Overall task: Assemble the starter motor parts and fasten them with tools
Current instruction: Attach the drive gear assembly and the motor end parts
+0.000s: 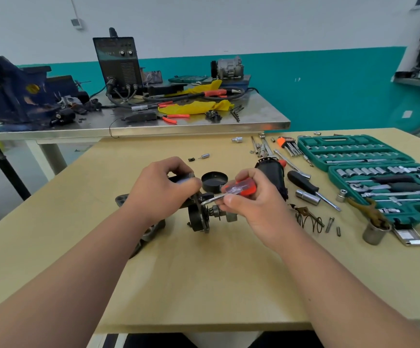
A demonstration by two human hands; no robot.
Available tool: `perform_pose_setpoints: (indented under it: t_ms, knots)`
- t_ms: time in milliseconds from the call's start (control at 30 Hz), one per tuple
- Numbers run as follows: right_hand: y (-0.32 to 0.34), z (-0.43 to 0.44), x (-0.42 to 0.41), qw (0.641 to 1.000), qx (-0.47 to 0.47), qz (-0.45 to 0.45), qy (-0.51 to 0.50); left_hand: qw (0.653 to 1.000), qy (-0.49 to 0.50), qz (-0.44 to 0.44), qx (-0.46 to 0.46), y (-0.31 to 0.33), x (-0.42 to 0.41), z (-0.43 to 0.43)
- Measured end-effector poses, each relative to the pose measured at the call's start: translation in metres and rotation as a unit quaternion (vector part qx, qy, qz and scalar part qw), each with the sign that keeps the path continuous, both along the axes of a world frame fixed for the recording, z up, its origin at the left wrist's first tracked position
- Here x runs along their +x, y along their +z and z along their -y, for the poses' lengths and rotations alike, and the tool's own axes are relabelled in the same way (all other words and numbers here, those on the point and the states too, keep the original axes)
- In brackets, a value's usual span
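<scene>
At mid-table on the pale wooden workbench (203, 285), a person's left hand (161, 190) curls its fingers round a dark cylindrical part (182, 179) atop the half-built black metal starter motor (197, 218). The right hand (254, 204) pinches a red clear-handled screwdriver (240, 188), tip at the joint. Assembly looks about midway: the black round cap (214, 182), black cylindrical housing (271, 173) and coiled wire spring (309, 222) lie unfitted nearby, and final fastening remains.
</scene>
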State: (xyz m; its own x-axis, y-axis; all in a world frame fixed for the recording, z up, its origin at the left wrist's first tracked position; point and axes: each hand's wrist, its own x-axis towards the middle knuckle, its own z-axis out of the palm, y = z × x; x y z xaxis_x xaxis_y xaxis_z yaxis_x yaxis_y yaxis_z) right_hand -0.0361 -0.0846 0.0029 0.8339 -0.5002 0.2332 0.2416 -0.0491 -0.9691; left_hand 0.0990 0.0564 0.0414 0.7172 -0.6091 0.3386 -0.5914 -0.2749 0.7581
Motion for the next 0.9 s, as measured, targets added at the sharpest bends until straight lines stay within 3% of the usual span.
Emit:
perform_pose_setpoints:
  t_ms: [633,900]
  knots:
    - [-0.004,-0.003,0.007,0.997,0.061,0.043,-0.008,1.0,0.01,0.008,-0.009,-0.005,0.001,-0.001]
    - [0.015,0.006,0.006,0.974,-0.189,-0.096,-0.074,1.0,0.008,0.007,-0.002,-0.003,0.001,0.0]
